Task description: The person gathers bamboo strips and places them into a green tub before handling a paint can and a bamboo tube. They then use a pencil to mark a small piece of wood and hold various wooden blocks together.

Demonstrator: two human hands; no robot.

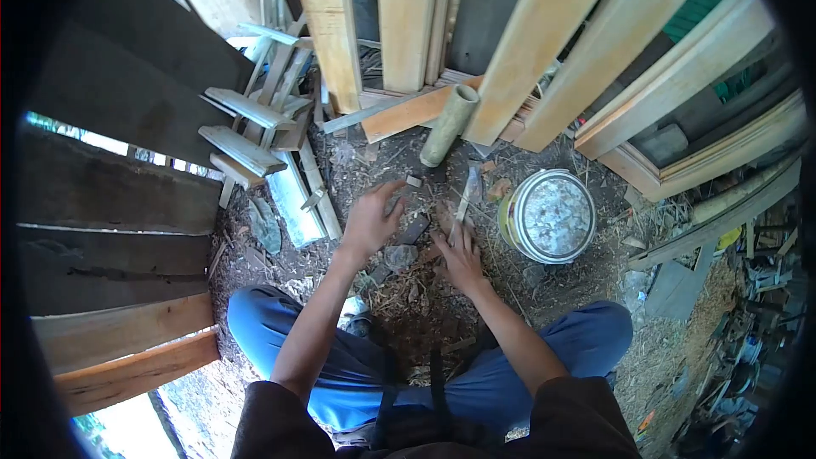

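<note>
Blue-trousered knees (280,331) frame our hands at centre: left hand (371,221) spread open over debris, right hand (460,257) gripping a pale stick (466,195).

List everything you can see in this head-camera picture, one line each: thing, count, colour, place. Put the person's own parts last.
Metal can: one, silvery, on the ground right of the hands.
Bamboo tube: one, pale green, leaning at the planks ahead.
Leaning planks: several, light wood, top centre and right.
Dark boards: several, grey-brown, left side.
Wood offcuts: a pile, pale grey, upper left of the hands.
Flat dark piece: one, grey, on the ground between the hands.
Blade-like tool: one, pale, in the right hand.
Trousers: blue, bottom.
Left hand: open, fingers spread over the ground.
Right hand: gripping the tool.
</note>
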